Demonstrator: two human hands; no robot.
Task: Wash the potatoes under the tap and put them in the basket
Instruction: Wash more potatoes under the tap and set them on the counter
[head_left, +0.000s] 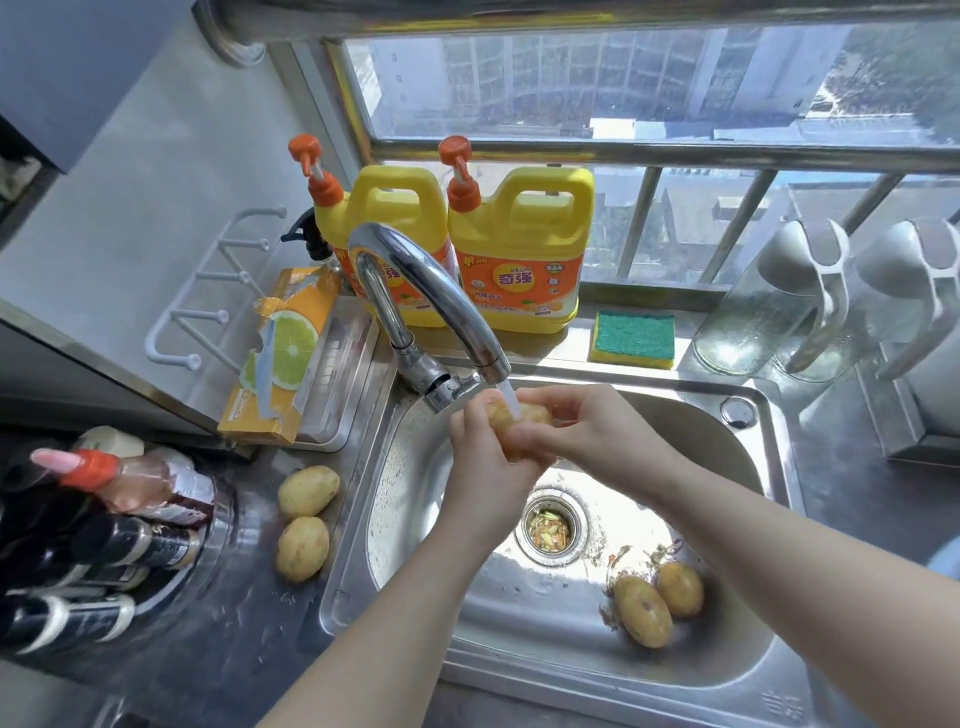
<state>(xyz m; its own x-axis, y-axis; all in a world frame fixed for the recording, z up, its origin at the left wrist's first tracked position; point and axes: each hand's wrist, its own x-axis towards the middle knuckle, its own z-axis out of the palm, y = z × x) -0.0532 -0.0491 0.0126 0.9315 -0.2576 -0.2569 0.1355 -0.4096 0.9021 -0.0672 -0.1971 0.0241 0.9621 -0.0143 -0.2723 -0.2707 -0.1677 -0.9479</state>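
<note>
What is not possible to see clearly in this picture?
Head view:
Basket: not in frame.
Held potato: mostly covered by left hand and right hand.
Drain scraps: too small to identify.
Bottles at left: cut by the edge, labels blurred.

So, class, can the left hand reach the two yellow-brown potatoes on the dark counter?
Probably yes: nothing blocks the left hand from the two counter potatoes, though it grips another potato.
</note>
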